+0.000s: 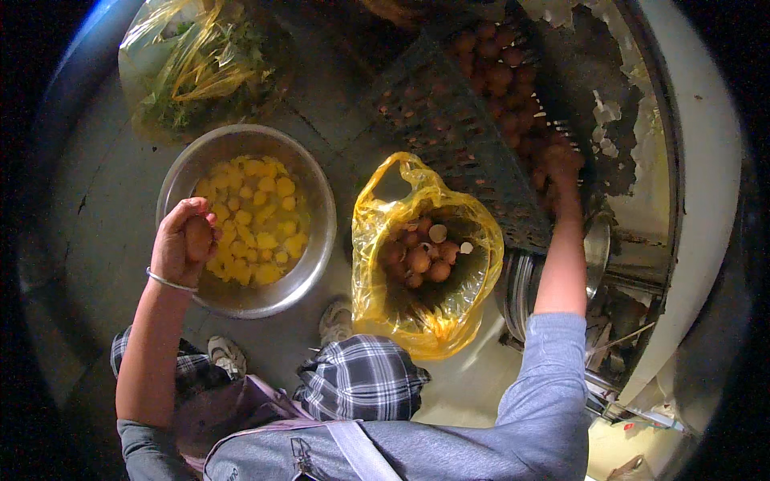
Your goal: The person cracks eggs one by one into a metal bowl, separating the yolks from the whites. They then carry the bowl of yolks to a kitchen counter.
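Note:
My left hand point(177, 240) has its fingers curled around a brown egg point(198, 238), above the left rim of a wide metal basin point(319, 264). Many yolks point(252, 216) in clear egg white lie in the basin. My right hand point(559, 168) reaches into a dark slatted plastic crate point(475, 150) among brown eggs point(505, 78); shadow hides whether its fingers grip one. Between the basin and my right arm stands a yellow plastic bag point(367, 240), its mouth spread wide. Cracked brown eggshells point(421, 255) are heaped inside it.
A clear and yellow plastic bag of leafy greens point(198, 78) lies beyond the basin. Round metal pans point(520, 294) stand below the crate, beside my right forearm. A wall with peeling paint point(607, 108) bounds the right side. My knees and shoes point(228, 355) are close in front.

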Tool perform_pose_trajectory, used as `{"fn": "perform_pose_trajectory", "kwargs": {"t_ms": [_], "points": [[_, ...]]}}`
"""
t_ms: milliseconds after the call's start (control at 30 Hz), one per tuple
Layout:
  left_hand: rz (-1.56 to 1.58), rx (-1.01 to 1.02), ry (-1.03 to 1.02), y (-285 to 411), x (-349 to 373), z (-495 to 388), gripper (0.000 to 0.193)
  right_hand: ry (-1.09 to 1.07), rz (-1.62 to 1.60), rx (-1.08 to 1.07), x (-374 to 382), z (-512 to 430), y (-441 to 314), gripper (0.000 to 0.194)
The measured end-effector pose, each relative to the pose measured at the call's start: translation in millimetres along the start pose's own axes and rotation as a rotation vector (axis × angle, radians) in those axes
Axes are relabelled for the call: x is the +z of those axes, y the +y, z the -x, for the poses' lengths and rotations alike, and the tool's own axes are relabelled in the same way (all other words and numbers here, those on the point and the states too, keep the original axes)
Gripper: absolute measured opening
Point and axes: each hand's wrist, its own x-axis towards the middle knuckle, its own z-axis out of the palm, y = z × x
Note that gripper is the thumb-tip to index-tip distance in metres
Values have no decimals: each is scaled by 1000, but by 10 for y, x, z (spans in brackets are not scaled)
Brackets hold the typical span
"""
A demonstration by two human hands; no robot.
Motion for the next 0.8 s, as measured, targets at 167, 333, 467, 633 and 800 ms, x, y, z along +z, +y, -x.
{"fn": "perform_pose_trajectory", "kwargs": {"t_ms": [167,333,467,633,800], "points": [[84,-29,-45,-51,132,-19,17,-263,-835,-39,-318,1013,-979,49],[178,-121,-48,-68,185,-7,39,-750,-671,-180,301,2062,-2102,43],[332,-127,-37,-86,161,25,60,-871,-473,-411,1236,2424,-2623,40],[315,-47,-37,-68,101,111,46,-966,-339,-436,1754,2732,-2967,39],[163,140,33,-111,160,128,21,-965,-305,-769,1899,2811,-3118,47]]}}
